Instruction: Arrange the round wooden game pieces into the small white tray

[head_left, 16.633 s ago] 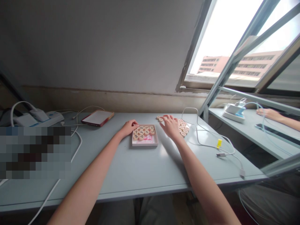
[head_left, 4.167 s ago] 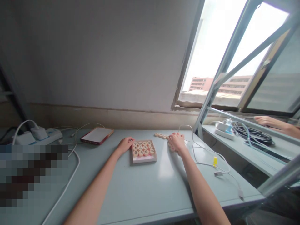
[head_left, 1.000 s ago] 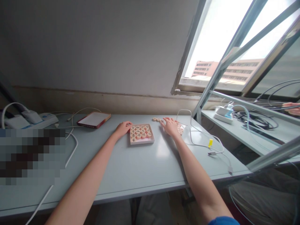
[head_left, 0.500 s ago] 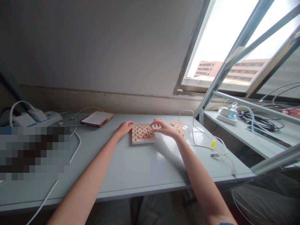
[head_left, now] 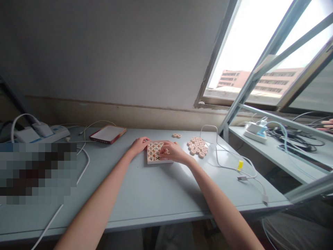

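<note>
A shallow white box [head_left: 153, 161] on the grey table [head_left: 145, 194] holds several round wooden chess pieces [head_left: 153, 148] laid in rows. My left hand [head_left: 139, 144] rests at the box's left far corner, fingers curled against its edge. My right hand [head_left: 173, 152] lies over the right part of the box, fingertips pinched on a piece there. A loose group of the same pieces [head_left: 197, 147] lies on the table to the right, and two more pieces [head_left: 177, 135] sit behind the box.
A red-edged tablet [head_left: 108, 133] and a power strip with plugs [head_left: 39, 132] lie at the back left. White cables [head_left: 234, 166] with a yellow tag trail on the right. Another person's hand [head_left: 326, 123] shows at a neighbouring desk far right.
My right hand came off the loose pile on the right, crossed left and came down onto the box. The pile is now uncovered. My left hand stayed at the box.
</note>
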`<state>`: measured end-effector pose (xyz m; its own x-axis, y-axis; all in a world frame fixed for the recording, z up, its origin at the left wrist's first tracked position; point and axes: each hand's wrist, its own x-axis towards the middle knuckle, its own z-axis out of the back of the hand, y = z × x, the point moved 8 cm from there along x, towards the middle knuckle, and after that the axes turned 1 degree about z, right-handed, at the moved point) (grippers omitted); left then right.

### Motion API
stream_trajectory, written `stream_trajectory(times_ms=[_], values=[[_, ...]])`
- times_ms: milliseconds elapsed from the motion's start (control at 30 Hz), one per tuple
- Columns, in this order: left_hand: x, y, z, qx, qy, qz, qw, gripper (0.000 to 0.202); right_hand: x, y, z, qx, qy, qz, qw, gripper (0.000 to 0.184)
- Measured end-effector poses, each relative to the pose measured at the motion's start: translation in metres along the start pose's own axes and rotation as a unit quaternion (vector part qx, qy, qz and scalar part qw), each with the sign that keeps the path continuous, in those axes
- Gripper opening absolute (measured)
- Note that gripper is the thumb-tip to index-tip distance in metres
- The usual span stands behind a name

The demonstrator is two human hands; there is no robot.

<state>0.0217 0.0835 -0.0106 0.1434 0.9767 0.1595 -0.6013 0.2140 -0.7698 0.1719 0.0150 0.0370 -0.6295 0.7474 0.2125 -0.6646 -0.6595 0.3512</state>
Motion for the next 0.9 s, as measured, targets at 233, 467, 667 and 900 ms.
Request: stream_trajectory(times_ms=[233, 467, 667, 900], values=[[0.0, 0.0, 0.0, 0.009, -0.002, -0.003, 1.0, 0.029, -0.001, 0.002, -0.001, 0.011, -0.005, -0.001, 1.0, 0.015], [0.0, 0.0, 0.0, 0.01, -0.003, -0.004, 1.0, 0.029, 0.0, 0.005, -0.001, 0.015, 0.007, 0.016, 1.0, 0.009], [-0.001, -0.001, 0.001, 0.018, -0.005, -0.003, 1.0, 0.028, 0.0, 0.013, 0.002, -0.021, -0.05, 0.04, 0.998, 0.015], [-0.003, -0.002, 0.0, 0.016, 0.006, 0.003, 1.0, 0.027, 0.002, 0.005, 0.001, -0.042, -0.058, 0.026, 0.997, 0.014]])
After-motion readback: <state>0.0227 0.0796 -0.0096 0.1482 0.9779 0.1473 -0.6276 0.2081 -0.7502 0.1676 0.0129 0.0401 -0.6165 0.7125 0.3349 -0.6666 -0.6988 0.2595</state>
